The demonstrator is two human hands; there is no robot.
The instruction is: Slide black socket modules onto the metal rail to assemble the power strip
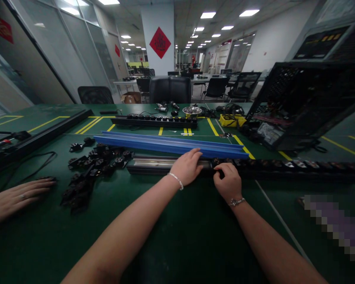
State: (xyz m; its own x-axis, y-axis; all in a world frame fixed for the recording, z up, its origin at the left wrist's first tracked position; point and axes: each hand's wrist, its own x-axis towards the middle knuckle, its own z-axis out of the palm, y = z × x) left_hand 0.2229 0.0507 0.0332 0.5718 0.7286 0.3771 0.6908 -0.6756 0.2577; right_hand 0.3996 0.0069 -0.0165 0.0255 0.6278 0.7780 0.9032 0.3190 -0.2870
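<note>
A long black rail [150,167] with a shiny metal channel lies across the table before me. Over its middle, my left hand [187,167] grips it, fingers across the top and thumb on the near side. My right hand [228,182] is closed in a pinch at the rail, just right of the left one; whatever lies between its fingertips is hidden. Round black parts [298,163] sit in a row along the rail's right portion. Behind it rests a blue trough-shaped strip [168,145], close to my left fingertips. A pile of small black parts [88,167] lies to the left.
Another person's hand [20,197] rests on the table at left, near a black cable [44,157]. Behind stand another black rail [154,121], a metal bowl [192,111] and a yellow box [232,120]. An opened computer case [279,102] stands at right. A blurred patch [337,225] lies near right.
</note>
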